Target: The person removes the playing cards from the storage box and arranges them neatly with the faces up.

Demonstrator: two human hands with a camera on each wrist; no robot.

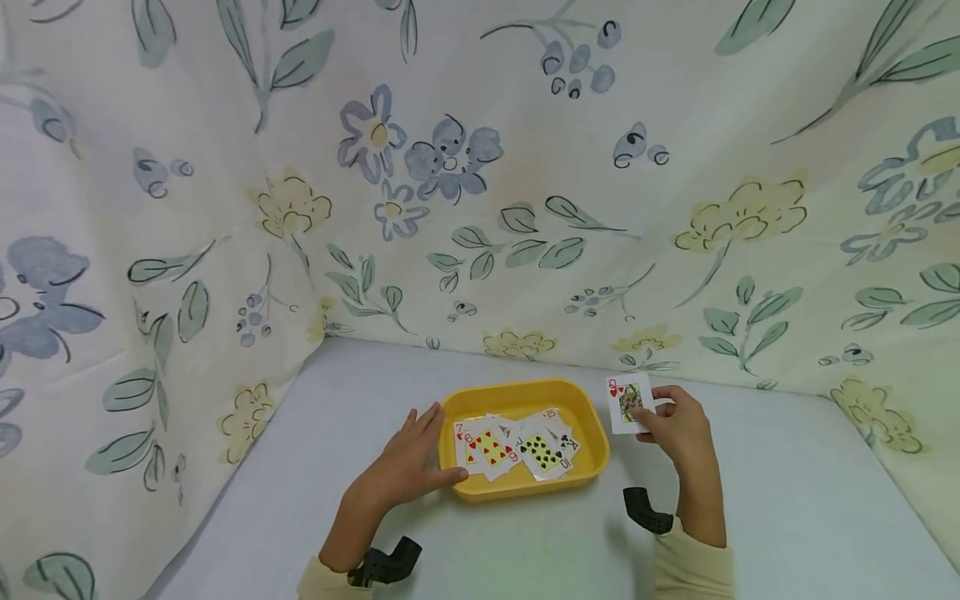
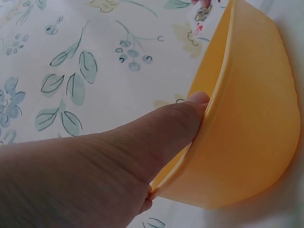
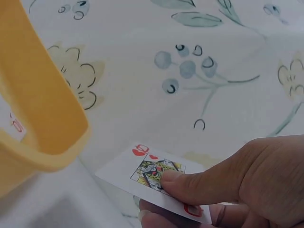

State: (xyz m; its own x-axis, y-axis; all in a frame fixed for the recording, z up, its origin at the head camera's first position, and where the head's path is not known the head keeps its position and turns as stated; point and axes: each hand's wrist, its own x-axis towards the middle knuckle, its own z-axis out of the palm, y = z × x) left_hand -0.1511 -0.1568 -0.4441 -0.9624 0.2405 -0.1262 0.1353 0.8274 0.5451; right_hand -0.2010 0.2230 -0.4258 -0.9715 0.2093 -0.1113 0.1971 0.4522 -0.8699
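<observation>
a queen of hearts [image 1: 624,400] is held beside a yellow, card-strewn tray [image 1: 525,493]

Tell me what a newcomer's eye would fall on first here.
Probably the bright yellow tray, low in the middle of the head view, with face-up playing cards overlapping inside. Next, the queen of hearts in the right hand, just right of the tray. Behind, the flowered cloth fills the background.

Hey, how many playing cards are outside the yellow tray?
1: the queen of hearts, held by the right hand, right of the tray. Another could hide behind that card.
</observation>
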